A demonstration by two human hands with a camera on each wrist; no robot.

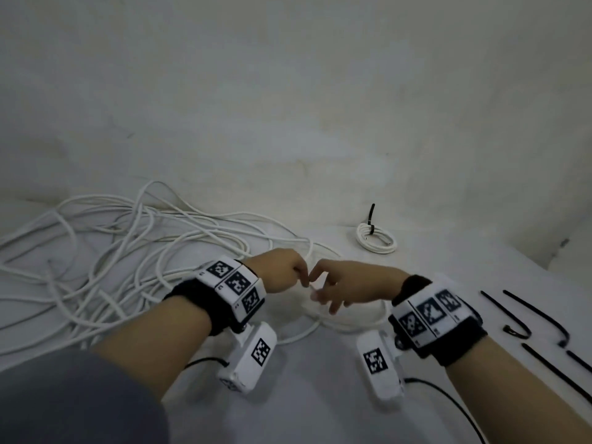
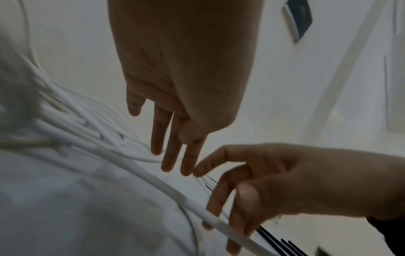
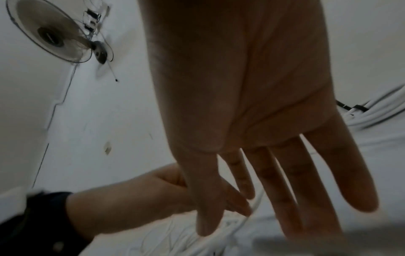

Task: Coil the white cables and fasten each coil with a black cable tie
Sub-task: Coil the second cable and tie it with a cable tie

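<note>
A loose tangle of white cables (image 1: 128,251) sprawls over the white sheet (image 1: 320,395) at the left. One white cable (image 1: 352,326) loops under my hands; in the left wrist view this cable (image 2: 153,178) runs in front of the right fingers. My left hand (image 1: 302,278) and right hand (image 1: 323,296) meet fingertip to fingertip above it. The left hand's (image 2: 175,155) fingers are straight, the thumb against the index. The right hand (image 3: 274,199) is spread with straight fingers, its index touching the left fingertips. I see nothing gripped. Several black cable ties (image 1: 528,315) lie at the right.
A finished white coil (image 1: 376,240) bound with a black tie lies beyond the hands, near the wall (image 1: 288,91). A fan (image 3: 59,32) hangs on the wall at the left in the right wrist view. Black wrist-camera leads (image 1: 448,398) trail toward me.
</note>
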